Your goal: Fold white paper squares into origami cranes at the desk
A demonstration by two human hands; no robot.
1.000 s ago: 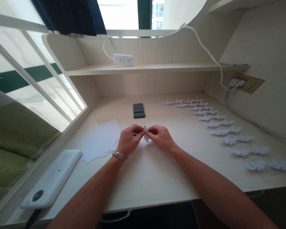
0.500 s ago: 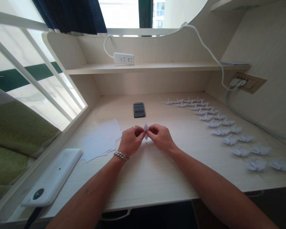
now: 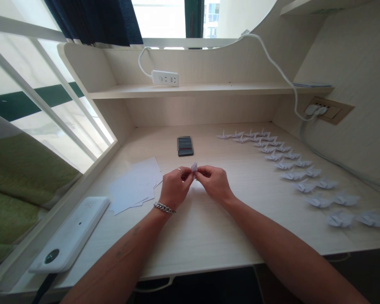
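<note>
1. My left hand and right hand are up close together over the surface, tips meeting on one small folded white paper piece.
2. Finger state: narrow on both sides. My fingers are pinched on the paper from left and right.
3. Main diff: less paper showing. Only a small pointed tip sticks up above my fingers, and the rest is hidden inside the pinch. In the earlier frame a second tip showed below them; that one is out of sight now.
4. Left wrist has turned slightly toward the middle: the chain bracelet sits further right than before. Ring still visible on the left hand.
5. Stack of loose white paper sheets lies just beside my left hand, unchanged.
6. Also unchanged: a blurred dark rectangular object beyond my hands, and rows of paper cranes well off to the right.
7. White flat device at the surface's near left edge. Power strip on the shelf.
</note>
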